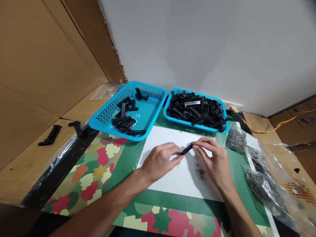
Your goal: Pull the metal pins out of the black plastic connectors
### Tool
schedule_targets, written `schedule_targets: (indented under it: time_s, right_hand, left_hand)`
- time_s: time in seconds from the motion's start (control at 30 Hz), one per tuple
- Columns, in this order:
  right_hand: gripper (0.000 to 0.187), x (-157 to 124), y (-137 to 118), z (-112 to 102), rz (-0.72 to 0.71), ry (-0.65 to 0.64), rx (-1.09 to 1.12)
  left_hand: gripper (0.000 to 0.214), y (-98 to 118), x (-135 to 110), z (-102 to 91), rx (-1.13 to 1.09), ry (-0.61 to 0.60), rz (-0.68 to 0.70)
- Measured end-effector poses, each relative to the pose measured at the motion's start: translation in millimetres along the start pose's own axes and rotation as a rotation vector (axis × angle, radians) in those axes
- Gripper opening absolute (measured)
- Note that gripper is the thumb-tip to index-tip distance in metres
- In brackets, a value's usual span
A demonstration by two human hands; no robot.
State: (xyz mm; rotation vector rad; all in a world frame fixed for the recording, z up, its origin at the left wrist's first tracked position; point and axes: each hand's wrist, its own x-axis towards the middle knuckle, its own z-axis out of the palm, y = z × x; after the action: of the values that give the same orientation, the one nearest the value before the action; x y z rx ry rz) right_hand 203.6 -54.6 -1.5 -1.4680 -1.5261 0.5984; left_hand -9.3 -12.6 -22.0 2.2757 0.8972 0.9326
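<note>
My left hand (160, 162) and my right hand (214, 159) meet over a white sheet (172, 181) and together pinch a small black plastic part (186, 149), fingers curled around its two ends. A little heap of tiny metal springs (201, 172) lies on the sheet just under my right hand. Behind the sheet stand two blue baskets: the left basket (98, 122) holds several black parts, the right basket (170, 102) is piled full of black parts.
A patterned green mat (86, 177) covers the table. Clear plastic bags with small metal pieces (264, 187) lie at the right, plus a pile of metal bits (234, 140). Cardboard walls (37, 65) stand at the left, with two black parts (50, 135) on the cardboard ledge. A yellow wire (271, 130) runs at the back right.
</note>
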Motion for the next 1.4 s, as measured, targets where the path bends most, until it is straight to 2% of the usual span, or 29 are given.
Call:
schedule_targets:
  time_s: [0.1, 0.17, 0.3, 0.67, 0.83, 1.1, 1.27, 1.4]
  right_hand:
    - [0.012, -3, -4, 7, 0.116, 0.064, 0.130]
    - [0.013, -4, -8, 12, 0.162, 0.059, 0.184]
    - [0.015, -5, -12, 20, 0.167, -0.024, 0.204]
    - [0.017, -3, -15, 18, 0.187, -0.074, 0.217]
    - [0.016, -3, -12, 19, 0.134, -0.077, 0.162]
    - [0.021, -2, -11, 20, -0.012, -0.106, 0.023]
    - [0.022, -6, -10, 26, -0.100, -0.075, -0.064]
    - [0.021, -6, -8, 29, -0.073, -0.073, 0.005]
  left_hand:
    - [0.004, 0, -1, 1.0, 0.010, 0.001, 0.022]
    - [0.005, -1, -1, 2.5, 0.015, 0.011, 0.035]
    - [0.007, -1, -2, 4.5, 0.017, 0.016, 0.053]
    - [0.005, 0, -2, 5.7, 0.029, 0.040, 0.092]
    - [0.004, 2, -1, 6.4, 0.044, 0.034, 0.099]
    - [0.010, 5, -2, 3.5, 0.043, -0.032, 0.023]
    - [0.012, 6, -2, 1.2, 0.011, -0.048, -0.028]
    - [0.014, 5, -1, -0.6, -0.013, -0.057, -0.071]
